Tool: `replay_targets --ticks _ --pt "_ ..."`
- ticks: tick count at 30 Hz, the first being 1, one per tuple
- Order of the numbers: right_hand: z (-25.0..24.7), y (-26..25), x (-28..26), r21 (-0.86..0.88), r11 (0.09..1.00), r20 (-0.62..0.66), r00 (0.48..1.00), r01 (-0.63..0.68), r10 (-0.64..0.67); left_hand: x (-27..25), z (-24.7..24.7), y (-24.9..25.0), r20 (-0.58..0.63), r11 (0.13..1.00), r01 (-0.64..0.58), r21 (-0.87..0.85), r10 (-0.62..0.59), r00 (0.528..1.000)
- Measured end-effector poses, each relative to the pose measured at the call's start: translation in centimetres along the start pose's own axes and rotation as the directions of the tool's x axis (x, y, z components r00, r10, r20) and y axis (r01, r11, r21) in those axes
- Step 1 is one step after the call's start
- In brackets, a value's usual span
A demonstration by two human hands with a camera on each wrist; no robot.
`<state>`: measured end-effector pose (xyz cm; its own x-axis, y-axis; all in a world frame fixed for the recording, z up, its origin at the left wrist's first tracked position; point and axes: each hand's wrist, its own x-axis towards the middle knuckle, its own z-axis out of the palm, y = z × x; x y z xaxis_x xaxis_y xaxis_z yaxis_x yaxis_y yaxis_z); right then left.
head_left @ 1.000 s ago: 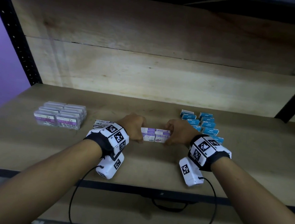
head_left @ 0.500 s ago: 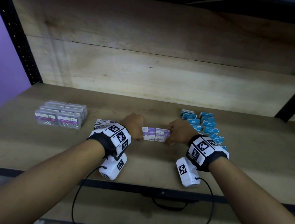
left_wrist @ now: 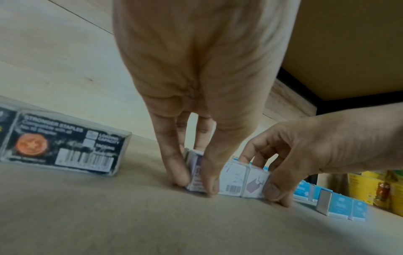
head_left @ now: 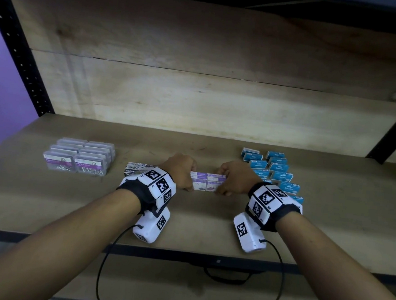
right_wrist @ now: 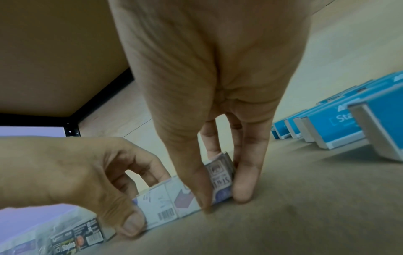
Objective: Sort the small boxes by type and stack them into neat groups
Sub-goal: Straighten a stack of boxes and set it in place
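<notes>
- Purple-and-white small boxes (head_left: 207, 182) are sitting in a short block at the middle of a wooden shelf (head_left: 186, 222), and both hands are squeezing the block from its two ends.
- At the block's left end, the left hand (head_left: 180, 169) is pinching the boxes, thumb on the near face and fingers (left_wrist: 172, 165) reaching down the end and far side, tips touching the shelf.
- At the right end, the right hand (head_left: 235, 177) is clamping the same way, thumb in front and fingers (right_wrist: 245, 181) behind.
- Black staple boxes (head_left: 135, 169) are lying just beside the left hand; clear boxes of paper clips (head_left: 80, 156) are grouped well to the left.
- Blue staple boxes (head_left: 277, 171) are standing in two rows near the right hand.
- Judging by this, the step in hand is squaring the purple group into one tidy block.
- Next, the hands would likely need to let go gently so the boxes are not knocked out of line.
</notes>
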<state>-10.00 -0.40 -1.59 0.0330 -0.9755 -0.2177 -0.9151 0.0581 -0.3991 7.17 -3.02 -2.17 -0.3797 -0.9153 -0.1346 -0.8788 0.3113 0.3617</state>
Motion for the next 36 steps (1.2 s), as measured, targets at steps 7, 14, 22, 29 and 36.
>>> replay_targets --ticks 7,14,22,29,36 --pt "0.08 -0.26 -0.12 -0.052 0.999 -0.009 1.0 0.005 -0.005 -0.27 -0.08 -0.03 0.006 1.0 -0.002 0.008 0.002 1.0" --pt "0.03 -0.38 0.07 -0.012 1.0 0.009 1.0 -0.002 0.002 -0.2 -0.08 0.0 0.003 1.0 -0.008 0.009 0.008 1.0" --pt "0.03 -0.43 -0.05 -0.033 0.999 -0.012 1.0 0.003 -0.003 0.0 -0.25 0.03 0.027 1.0 0.019 -0.012 -0.019 0.999" --pt "-0.03 -0.54 0.02 -0.099 0.995 -0.038 0.999 0.009 -0.013 0.03 -0.27 0.11 0.034 0.999 0.037 -0.035 -0.036 0.999" --pt "-0.04 -0.67 0.04 -0.107 0.994 -0.035 0.999 0.009 -0.012 -0.04 -0.15 0.06 0.019 0.998 0.04 -0.047 -0.039 0.999"
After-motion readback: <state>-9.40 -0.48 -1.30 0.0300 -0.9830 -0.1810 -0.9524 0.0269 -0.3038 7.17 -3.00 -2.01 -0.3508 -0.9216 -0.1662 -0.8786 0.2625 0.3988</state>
